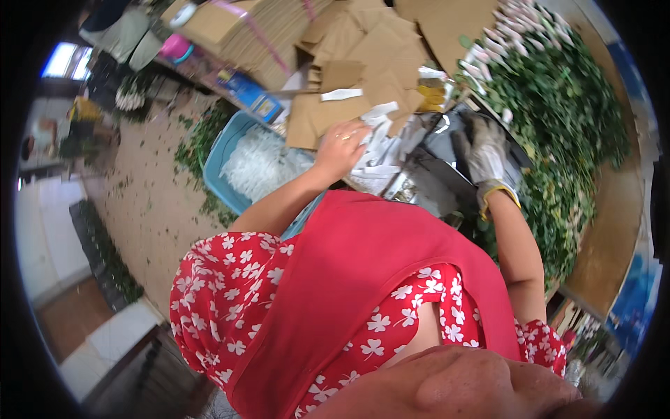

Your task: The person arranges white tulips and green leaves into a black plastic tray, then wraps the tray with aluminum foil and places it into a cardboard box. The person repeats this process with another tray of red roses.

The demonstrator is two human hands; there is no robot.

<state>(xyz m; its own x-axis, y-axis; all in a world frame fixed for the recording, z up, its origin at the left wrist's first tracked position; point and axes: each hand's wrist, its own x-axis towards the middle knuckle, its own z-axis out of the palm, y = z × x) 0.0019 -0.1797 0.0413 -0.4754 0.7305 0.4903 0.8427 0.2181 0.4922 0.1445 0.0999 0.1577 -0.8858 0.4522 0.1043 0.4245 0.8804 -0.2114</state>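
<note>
My left hand, bare with a ring on one finger, lies at the edge of a pile of white strips. Its fingers are bent and somewhat apart, and no held thing shows in them. On my right hand is a pale work glove with a yellow cuff and a darkened finger area. Those gloved fingers stretch forward over a dark, metal-edged frame, with their tips hard to make out against it. Just beyond the frame, to the right, lie rose stems with green leaves and pale wrapped heads.
A blue tub of white netting-like material stands left of my arm. Brown cardboard pieces spread at the back beside stacked flat cardboard. A blue box is near the tub. Leaf scraps litter the floor.
</note>
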